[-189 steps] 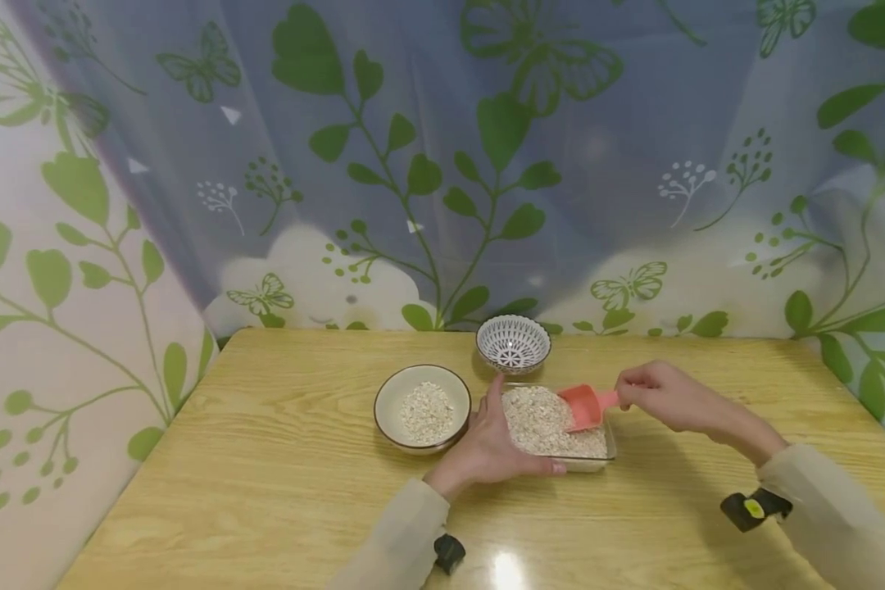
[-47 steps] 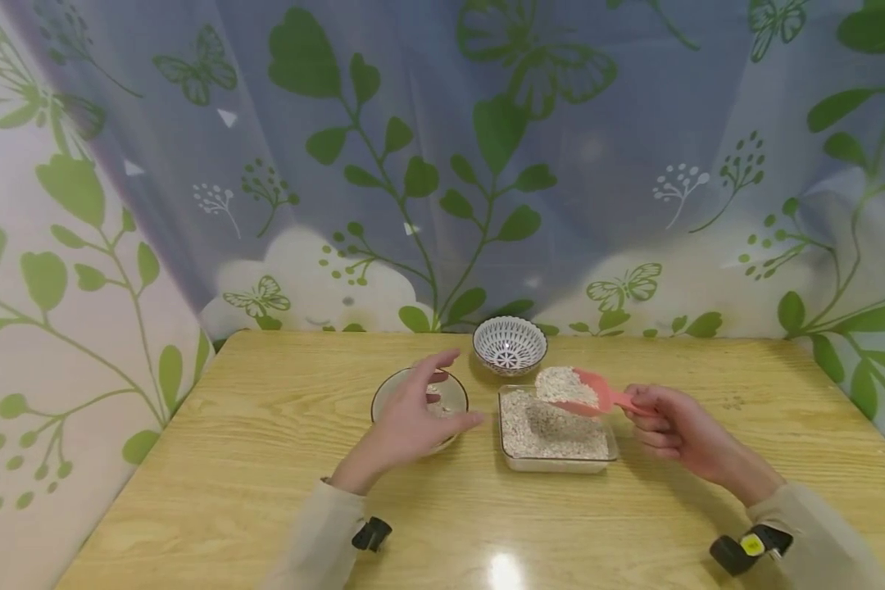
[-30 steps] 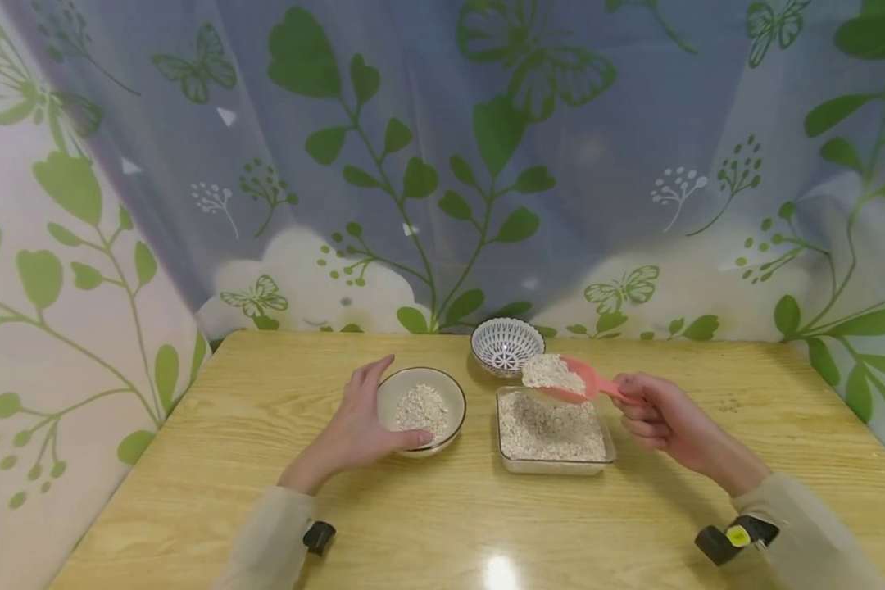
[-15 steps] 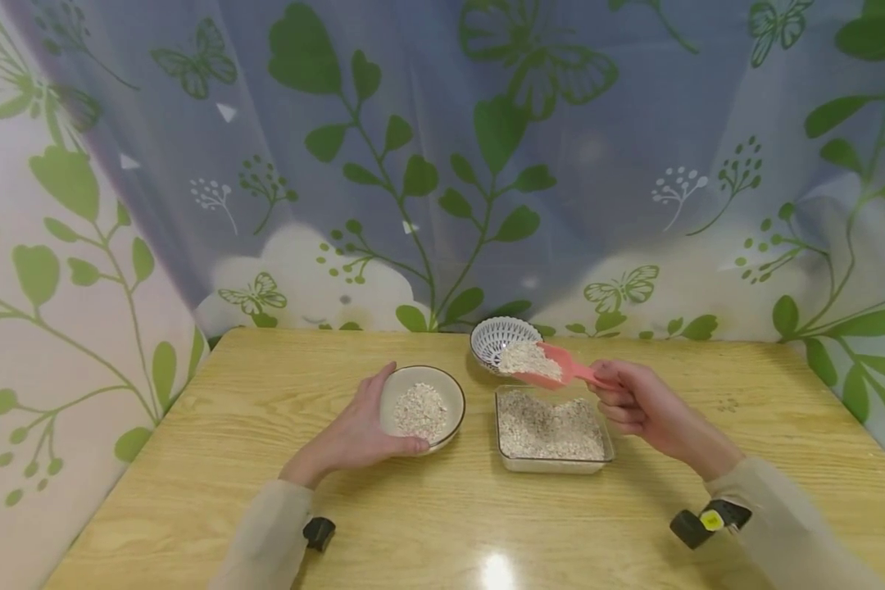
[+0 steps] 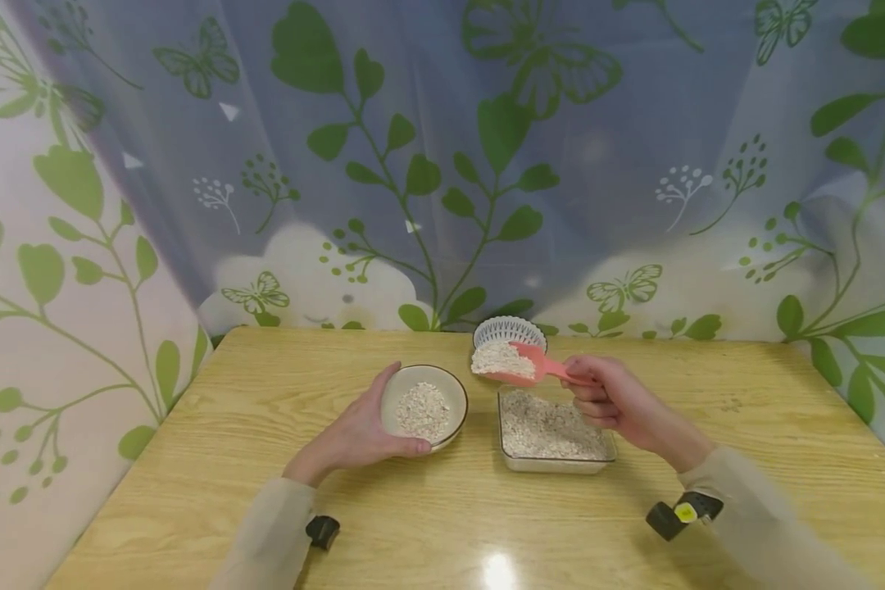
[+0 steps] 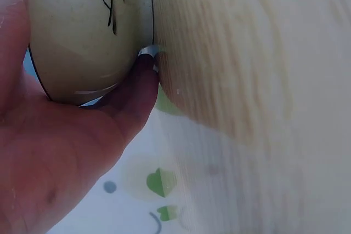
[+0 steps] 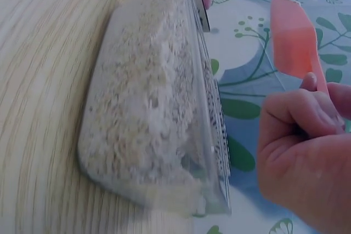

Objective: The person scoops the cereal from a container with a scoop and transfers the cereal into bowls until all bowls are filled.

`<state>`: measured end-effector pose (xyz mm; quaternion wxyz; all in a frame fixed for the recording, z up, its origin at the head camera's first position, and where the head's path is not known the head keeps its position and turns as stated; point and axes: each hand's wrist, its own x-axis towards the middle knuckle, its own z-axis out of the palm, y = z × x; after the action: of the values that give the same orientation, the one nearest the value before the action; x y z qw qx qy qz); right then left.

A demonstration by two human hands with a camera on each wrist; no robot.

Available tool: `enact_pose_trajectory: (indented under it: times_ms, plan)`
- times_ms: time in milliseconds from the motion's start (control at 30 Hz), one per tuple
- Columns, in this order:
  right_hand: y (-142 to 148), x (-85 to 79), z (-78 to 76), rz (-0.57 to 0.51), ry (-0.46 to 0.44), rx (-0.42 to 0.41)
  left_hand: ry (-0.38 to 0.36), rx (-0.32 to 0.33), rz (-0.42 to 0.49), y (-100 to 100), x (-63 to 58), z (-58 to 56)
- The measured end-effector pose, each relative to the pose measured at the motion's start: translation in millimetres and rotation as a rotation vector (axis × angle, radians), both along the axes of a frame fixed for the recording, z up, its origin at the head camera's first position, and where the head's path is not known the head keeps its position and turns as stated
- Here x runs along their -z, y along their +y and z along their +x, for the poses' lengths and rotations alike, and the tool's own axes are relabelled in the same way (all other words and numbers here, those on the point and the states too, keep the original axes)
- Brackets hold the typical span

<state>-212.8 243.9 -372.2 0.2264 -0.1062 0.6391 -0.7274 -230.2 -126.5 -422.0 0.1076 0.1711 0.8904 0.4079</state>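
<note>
My right hand [image 5: 610, 401] grips the handle of a pink scoop [image 5: 534, 360] heaped with oat flakes [image 5: 501, 359]. The scoop is in the air, over the near side of the small patterned bowl [image 5: 509, 328] and left of the glass container's back edge. In the right wrist view the fingers curl round the scoop's handle. A cream bowl [image 5: 453, 393] with a dark rim has some oats in its bottom. Its left side is held by my left hand [image 5: 361, 426], thumb at the near rim. The left wrist view shows that hand against the bowl's outer wall [image 6: 88, 36].
A rectangular glass container [image 5: 556, 465] of oats stands right of the cream bowl, below the right hand. The wooden table [image 5: 265, 369] ends at a patterned cloth backdrop [image 5: 383, 205]. Another cloth hangs at the left.
The scoop came up full from the glass container and moved left toward the patterned bowl. My left hand left the container's side and took hold of the cream bowl.
</note>
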Motion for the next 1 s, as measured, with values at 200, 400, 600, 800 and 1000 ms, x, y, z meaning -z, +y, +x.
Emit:
enact_pose_trajectory:
  times_ms: [200,400,600,800,1000]
  plan:
    - [-15,-2.4,-0.2,0.087,-0.008,0.041,-0.02,-0.005,0.016,1,2.9,-0.7]
    - [-30,-4.4,-1.1,0.145,-0.024,0.059,-0.032,0.013,0.037,-2,5.1,-1.5]
    - [-42,-4.3,-2.7,0.182,-0.045,0.084,-0.055,0.007,0.05,-3,5.0,-1.1]
    - [-52,-2.7,-2.3,0.23,-0.023,0.109,-0.072,-0.001,0.051,-2,4.2,-1.0]
    - [-65,-0.9,-1.5,0.314,0.045,0.099,-0.076,-0.002,0.05,-2,4.0,-1.6]
